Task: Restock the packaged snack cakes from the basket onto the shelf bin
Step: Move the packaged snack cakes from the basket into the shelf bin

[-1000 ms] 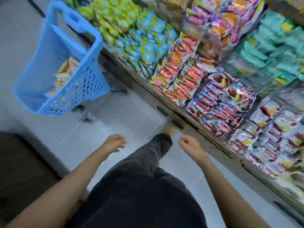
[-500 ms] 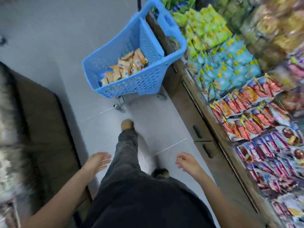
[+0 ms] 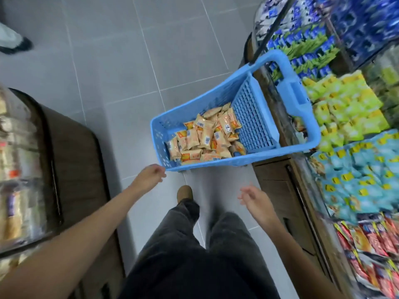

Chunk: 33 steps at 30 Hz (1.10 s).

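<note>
A blue plastic basket (image 3: 254, 126) on wheels stands on the floor ahead of me, against the shelf. Several orange-and-white packaged snack cakes (image 3: 205, 139) lie piled in its near end. My left hand (image 3: 149, 176) hangs just short of the basket's near left corner, fingers loosely curled, holding nothing. My right hand (image 3: 255, 201) is lower and to the right, over the floor, fingers relaxed and spread, also holding nothing. The shelf bins (image 3: 354, 152) on the right are filled with yellow-green, light blue and red packets.
A dark wooden display unit (image 3: 77, 160) with wrapped goods stands on the left of the aisle. My legs and one brown shoe (image 3: 184, 192) are below the basket. Another person's shoe (image 3: 15, 43) shows at the top left. Grey floor tiles run between.
I have turned and walked toward the basket, which now lies close ahead. Both hands have risen forward, the left one nearly reaching the basket's corner.
</note>
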Available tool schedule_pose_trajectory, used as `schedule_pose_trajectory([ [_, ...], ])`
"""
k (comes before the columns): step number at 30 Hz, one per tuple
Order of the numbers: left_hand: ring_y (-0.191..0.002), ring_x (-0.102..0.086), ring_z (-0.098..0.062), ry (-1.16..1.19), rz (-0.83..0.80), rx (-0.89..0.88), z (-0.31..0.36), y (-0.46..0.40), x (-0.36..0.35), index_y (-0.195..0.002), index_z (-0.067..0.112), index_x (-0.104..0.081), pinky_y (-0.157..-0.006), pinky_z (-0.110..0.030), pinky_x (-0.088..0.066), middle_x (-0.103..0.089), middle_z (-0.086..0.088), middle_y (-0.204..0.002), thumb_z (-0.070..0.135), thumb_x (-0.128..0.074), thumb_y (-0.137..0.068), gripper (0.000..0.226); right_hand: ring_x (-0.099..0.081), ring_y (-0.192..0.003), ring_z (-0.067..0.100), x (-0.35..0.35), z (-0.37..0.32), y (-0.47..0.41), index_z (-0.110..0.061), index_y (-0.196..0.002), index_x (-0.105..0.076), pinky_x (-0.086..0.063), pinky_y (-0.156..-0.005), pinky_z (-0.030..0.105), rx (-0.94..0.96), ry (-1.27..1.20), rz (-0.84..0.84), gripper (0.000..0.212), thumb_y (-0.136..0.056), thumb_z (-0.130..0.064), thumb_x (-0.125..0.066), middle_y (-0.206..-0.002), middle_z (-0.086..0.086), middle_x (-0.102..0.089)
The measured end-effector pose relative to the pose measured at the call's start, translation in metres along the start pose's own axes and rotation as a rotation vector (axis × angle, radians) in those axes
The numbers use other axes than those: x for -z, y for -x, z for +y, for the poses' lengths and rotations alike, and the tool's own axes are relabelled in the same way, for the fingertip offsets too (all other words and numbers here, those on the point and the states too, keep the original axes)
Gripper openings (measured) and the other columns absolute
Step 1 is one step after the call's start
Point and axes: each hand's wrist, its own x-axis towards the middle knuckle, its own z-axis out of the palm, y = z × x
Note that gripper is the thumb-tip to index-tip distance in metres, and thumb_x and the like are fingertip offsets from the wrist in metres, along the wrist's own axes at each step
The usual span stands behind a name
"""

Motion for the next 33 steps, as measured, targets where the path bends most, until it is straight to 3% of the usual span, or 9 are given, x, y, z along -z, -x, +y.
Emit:
schedule_pose_trajectory([
  [3, -0.090, -0.057, -0.020, -0.130, -0.025, -0.087, 0.039, -0.059, -0.001, -0.099, 0.012, -0.060, -0.077, -0.030, -0.046, -0.060, -0.006, -0.101, 0.016, -0.048, -0.093, 0.014, -0.061, -0.075, 0.008, 0.001, -0.054, -0.041, -0.018, -0.100, -0.060, -0.044, -0.059, 0.007, 0.059, -0.056, 0.019, 0.019, -0.094, -0.006, -0.047, -0.090, 0.004, -0.067],
  [7, -0.092, -0.058, -0.025, -0.207, -0.070, -0.143, 0.059, -0.135, -0.039, -0.110, 0.004, -0.057, -0.081, -0.034, -0.047, -0.061, -0.013, -0.107, 0.013, -0.044, -0.094, 0.022, -0.064, -0.092, 0.015, -0.019, -0.094, -0.121, -0.027, -0.095, -0.058, -0.050, -0.079, 0.026, 0.055, -0.027, -0.106, 0.016, -0.097, -0.018, -0.045, -0.101, 0.001, -0.066],
  [11, -0.115, -0.051, -0.035, -0.301, -0.081, -0.102, 0.044, -0.212, -0.093, -0.121, -0.001, -0.051, -0.092, -0.038, -0.042, -0.052, -0.020, -0.125, 0.021, -0.042, -0.097, 0.033, -0.057, -0.078, 0.010, -0.049, -0.100, -0.215, -0.018, -0.104, -0.061, -0.041, -0.053, 0.011, 0.047, 0.173, -0.254, 0.020, -0.096, -0.020, -0.043, -0.096, 0.004, -0.062],
  [14, -0.126, -0.039, -0.037, -0.260, 0.046, -0.057, 0.030, -0.260, -0.123, -0.136, 0.009, -0.040, -0.101, -0.042, -0.036, -0.036, -0.019, -0.139, 0.027, -0.046, -0.095, 0.045, -0.060, -0.088, 0.022, -0.065, -0.094, -0.274, -0.008, -0.101, -0.062, -0.048, -0.070, 0.030, 0.035, 0.292, -0.286, 0.023, -0.095, -0.021, -0.044, -0.099, 0.009, -0.063],
  [17, -0.138, -0.016, -0.037, -0.298, 0.044, -0.076, 0.018, -0.288, -0.141, -0.144, 0.020, -0.025, -0.108, -0.046, -0.025, -0.011, -0.015, -0.153, 0.032, -0.051, -0.091, 0.060, -0.060, -0.091, 0.018, -0.073, -0.081, -0.309, -0.014, -0.101, -0.061, -0.045, -0.066, 0.027, -0.020, 0.288, -0.311, 0.019, -0.095, -0.019, -0.045, -0.101, 0.004, -0.063],
  [20, -0.131, -0.019, -0.035, -0.267, 0.126, -0.098, 0.014, -0.303, -0.147, -0.137, 0.020, -0.028, -0.101, -0.045, -0.029, -0.014, -0.012, -0.149, 0.029, -0.061, -0.083, 0.064, -0.061, -0.100, 0.017, -0.079, -0.070, -0.325, -0.018, -0.097, -0.062, -0.049, -0.082, 0.031, -0.058, 0.297, -0.352, 0.018, -0.095, -0.020, -0.044, -0.106, 0.001, -0.064],
  [27, -0.078, -0.059, -0.017, 0.646, 0.244, 0.222, 0.026, -0.294, -0.113, -0.120, 0.019, -0.050, -0.070, -0.033, -0.053, -0.061, -0.005, -0.106, 0.006, -0.049, -0.086, 0.036, -0.063, -0.095, 0.015, -0.088, -0.063, -0.330, -0.030, -0.083, -0.057, -0.050, -0.090, 0.037, -0.111, 0.077, -0.320, 0.021, -0.094, -0.019, -0.042, -0.101, -0.001, -0.066],
  [30, -0.084, -0.061, -0.020, 1.018, 0.080, 0.360, 0.016, -0.272, -0.094, -0.127, 0.012, -0.051, -0.062, -0.031, -0.052, -0.063, -0.009, -0.107, 0.005, -0.043, -0.091, 0.038, -0.065, -0.092, 0.018, -0.092, -0.067, -0.327, -0.029, -0.085, -0.058, -0.052, -0.088, 0.038, -0.091, 0.027, -0.309, 0.021, -0.096, -0.020, -0.042, -0.101, 0.001, -0.067],
  [33, -0.084, -0.065, -0.017, 1.014, 0.022, 0.335, 0.014, -0.250, -0.089, -0.127, 0.007, -0.049, -0.061, -0.028, -0.053, -0.065, -0.012, -0.107, 0.008, -0.049, -0.093, 0.034, -0.067, -0.092, 0.018, -0.095, -0.069, -0.323, -0.026, -0.094, -0.058, -0.052, -0.086, 0.036, -0.075, -0.001, -0.317, 0.017, -0.096, -0.021, -0.042, -0.099, -0.001, -0.067],
])
